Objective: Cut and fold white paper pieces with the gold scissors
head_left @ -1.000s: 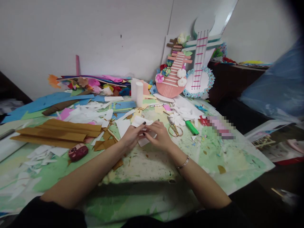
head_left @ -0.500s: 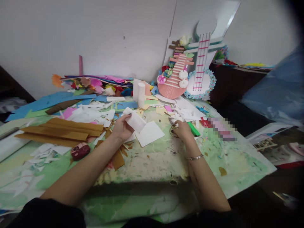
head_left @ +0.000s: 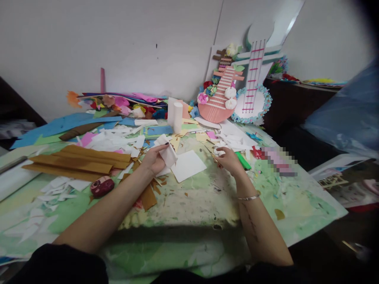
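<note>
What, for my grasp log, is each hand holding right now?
Left hand: closed on a folded white paper piece.
Right hand: closed on gold-handled metal scissors, mostly hidden under it.

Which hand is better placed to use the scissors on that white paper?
Right. The right hand lies on the scissors, beside the green marker, though its grip is hidden. The left hand is closed on the folded white paper, away from them.

Arms: black sleeves [head_left: 59,265] end high on both arms, with the forearms bare. Right wrist: one thin silver bangle [head_left: 248,197]. Left hand [head_left: 152,161]: dark varnish on the visible fingernail.
</note>
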Demonstrator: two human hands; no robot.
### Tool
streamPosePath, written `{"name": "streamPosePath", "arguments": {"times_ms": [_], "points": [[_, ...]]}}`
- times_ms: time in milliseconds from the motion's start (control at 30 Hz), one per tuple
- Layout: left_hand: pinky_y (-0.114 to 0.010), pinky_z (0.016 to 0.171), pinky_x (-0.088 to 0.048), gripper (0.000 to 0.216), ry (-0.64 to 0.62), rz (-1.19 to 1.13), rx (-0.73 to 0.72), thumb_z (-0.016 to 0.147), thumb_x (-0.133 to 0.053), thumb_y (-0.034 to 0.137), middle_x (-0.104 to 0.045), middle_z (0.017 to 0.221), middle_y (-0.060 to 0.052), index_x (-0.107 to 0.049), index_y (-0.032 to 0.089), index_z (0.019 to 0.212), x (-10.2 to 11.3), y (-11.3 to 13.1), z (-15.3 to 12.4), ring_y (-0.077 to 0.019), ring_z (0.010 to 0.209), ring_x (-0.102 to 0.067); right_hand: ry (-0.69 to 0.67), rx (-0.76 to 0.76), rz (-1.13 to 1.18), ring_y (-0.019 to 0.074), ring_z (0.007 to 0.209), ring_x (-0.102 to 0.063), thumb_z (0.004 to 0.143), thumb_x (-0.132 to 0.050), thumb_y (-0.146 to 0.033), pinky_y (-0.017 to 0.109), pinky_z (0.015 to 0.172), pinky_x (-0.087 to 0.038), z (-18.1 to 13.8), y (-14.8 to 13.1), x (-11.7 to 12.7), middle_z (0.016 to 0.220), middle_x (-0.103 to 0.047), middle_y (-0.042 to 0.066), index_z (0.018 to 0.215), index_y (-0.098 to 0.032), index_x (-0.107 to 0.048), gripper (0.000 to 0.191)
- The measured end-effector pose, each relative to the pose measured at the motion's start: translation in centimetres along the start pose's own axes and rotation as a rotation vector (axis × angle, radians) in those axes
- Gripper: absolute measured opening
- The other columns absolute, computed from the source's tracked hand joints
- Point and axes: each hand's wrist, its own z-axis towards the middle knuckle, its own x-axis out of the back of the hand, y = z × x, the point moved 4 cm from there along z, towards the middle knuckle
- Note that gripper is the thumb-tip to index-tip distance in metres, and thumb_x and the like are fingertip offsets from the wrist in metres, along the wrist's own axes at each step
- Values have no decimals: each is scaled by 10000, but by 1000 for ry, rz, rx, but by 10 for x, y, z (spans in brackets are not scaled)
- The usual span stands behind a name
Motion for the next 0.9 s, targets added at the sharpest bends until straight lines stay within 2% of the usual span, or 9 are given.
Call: {"name": "streamPosePath", "arguments": {"times_ms": [100,200,333,433,600,733,900], "points": [[-258,628,-538,103,14,-20,-5,732,-552,29,-664,651,-55,-623,92,773,0,4,0,-151,607,-641,-256,92,527,60,417,-369,676,-685,-311,210,412,-272,-14,-22,-17,610,-513,-39,1127,-147,-560,495],[-259,626,-542,110,14,-38,-8,756,-521,25,-653,625,-56,-611,87,767,1,8,1,-143,577,-632,-546,189,816,51,452,-338,703,-672,-479,209,414,-249,-33,-41,-38,648,-458,-28,1033,-111,-605,500],[-250,609,-544,122,4,-68,-23,781,-490,31,-638,604,-54,-589,89,740,1,13,1,-132,553,-621,-789,202,913,77,477,-422,808,-475,-635,220,440,-322,-49,-47,-62,654,-452,-11,895,-106,-602,551],[-249,600,-545,122,22,-76,-36,777,-491,30,-637,596,-49,-585,97,737,1,15,1,-133,542,-617,-923,209,886,97,461,-472,807,-413,-693,230,434,-366,-55,-47,-70,634,-462,-11,860,-117,-577,601],[-234,592,-534,122,33,-52,-63,760,-507,22,-656,611,-50,-603,97,767,-1,11,0,-137,550,-626,-1017,278,834,109,467,-508,774,-404,-741,240,432,-408,-65,-53,-67,638,-488,1,854,-103,-585,668],[-232,603,-535,139,27,-17,-126,760,-510,14,-668,606,-45,-621,92,791,-3,8,-1,-137,552,-634,-995,303,780,106,468,-500,812,-396,-700,234,439,-412,-68,-55,-67,603,-488,-2,822,-105,-585,624],[-235,634,-537,142,0,0,-128,766,-524,26,-682,620,-48,-643,82,819,-3,4,-1,-136,563,-641,-974,299,730,100,471,-501,811,-390,-702,228,443,-417,-66,-51,-72,621,-504,-1,880,-104,-602,639]]}}
